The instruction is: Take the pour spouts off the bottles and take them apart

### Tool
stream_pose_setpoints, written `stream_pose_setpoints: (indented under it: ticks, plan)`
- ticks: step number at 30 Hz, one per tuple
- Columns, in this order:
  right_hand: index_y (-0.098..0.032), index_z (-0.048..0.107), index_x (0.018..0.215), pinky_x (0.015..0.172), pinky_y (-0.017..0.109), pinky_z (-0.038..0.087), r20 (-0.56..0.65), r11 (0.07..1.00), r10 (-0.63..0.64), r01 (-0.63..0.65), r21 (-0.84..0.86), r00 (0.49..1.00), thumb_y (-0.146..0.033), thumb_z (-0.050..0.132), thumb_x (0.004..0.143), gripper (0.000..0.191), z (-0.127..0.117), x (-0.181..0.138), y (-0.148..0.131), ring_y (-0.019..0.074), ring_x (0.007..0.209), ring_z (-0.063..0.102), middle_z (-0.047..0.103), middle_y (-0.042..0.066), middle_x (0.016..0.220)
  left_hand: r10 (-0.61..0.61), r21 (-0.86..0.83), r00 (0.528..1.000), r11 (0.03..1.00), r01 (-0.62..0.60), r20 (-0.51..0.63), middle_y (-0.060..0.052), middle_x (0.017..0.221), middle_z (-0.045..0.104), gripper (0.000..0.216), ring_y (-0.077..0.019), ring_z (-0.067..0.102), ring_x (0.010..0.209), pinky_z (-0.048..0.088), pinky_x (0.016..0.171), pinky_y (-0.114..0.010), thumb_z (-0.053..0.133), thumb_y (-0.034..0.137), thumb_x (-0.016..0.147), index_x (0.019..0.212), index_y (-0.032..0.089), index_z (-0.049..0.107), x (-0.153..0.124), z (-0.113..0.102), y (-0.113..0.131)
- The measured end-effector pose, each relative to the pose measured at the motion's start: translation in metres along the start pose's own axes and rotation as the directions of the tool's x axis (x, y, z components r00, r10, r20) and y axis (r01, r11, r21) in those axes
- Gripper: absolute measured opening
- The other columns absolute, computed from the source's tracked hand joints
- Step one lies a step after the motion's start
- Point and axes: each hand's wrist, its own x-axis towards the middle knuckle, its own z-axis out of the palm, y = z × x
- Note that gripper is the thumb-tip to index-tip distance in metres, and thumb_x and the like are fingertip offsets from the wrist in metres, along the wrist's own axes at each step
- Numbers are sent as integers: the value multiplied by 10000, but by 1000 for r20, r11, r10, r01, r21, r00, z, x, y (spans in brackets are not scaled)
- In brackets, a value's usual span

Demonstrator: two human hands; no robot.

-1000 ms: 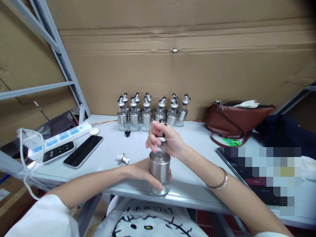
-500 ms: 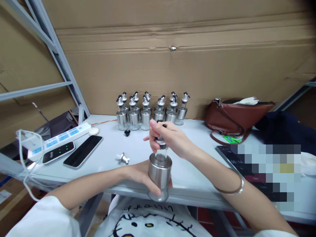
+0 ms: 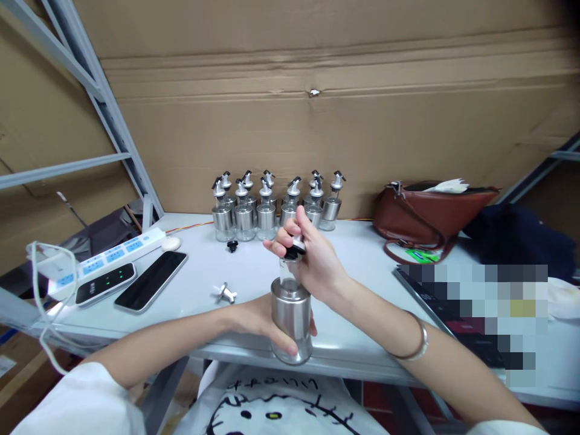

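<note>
My left hand is wrapped round the lower body of an oil bottle, clear glass with a brushed steel sleeve, upright at the table's front edge. At its mouth, my right hand has its fingers curled round a silver and black pourer spout. The spout's black part meets the glass neck; whether it is seated inside I cannot tell. Left of the bottle lies a loose silver pourer piece, and farther back a small black cap.
Several similar bottles with spouts stand at the back against the cardboard. At left lie a phone, a power strip and a display device. A brown bag and a tablet are at right.
My right hand has turned at the wrist, thumb now pointing up, and the black part of the spout shows beneath its fingers. My left hand keeps its hold on the bottle.
</note>
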Motion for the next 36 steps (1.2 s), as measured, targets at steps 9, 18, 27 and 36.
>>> stream_pose_setpoints:
  ticks: [9,18,27,36]
  plan:
    - [-211,374,558,655,263,469,-6,964,-237,234,-126,972,-572,652,753,496,-17,17,-26,80,499,487,444,-73,498,31,-239,999,970,-34,-17,-42,931,660,552,-167,587,881,425,821,-319,892,325,480,931,167,614,7,2,-4]
    - [-189,650,916,434,200,354,390,247,310,323,-914,867,-366,672,773,229,-29,-5,-81,77,450,488,544,-61,541,6,-213,1000,977,-8,-13,-53,953,655,539,-187,583,901,428,838,-342,883,335,495,935,169,620,5,2,-3]
    - [-165,698,780,478,204,375,482,112,327,473,-874,813,-336,581,840,216,-27,-4,-80,87,488,525,589,-24,532,48,-264,999,964,-43,14,-65,1018,659,644,-206,605,956,407,913,-393,883,356,503,1048,186,584,5,1,-4]
    - [-189,635,651,504,252,347,284,-166,-322,242,-956,903,-464,590,806,319,-44,-26,-130,109,479,467,554,-14,517,18,-387,1000,922,-17,0,-68,995,659,540,-191,662,896,394,911,-408,817,226,653,1123,190,554,14,1,-10]
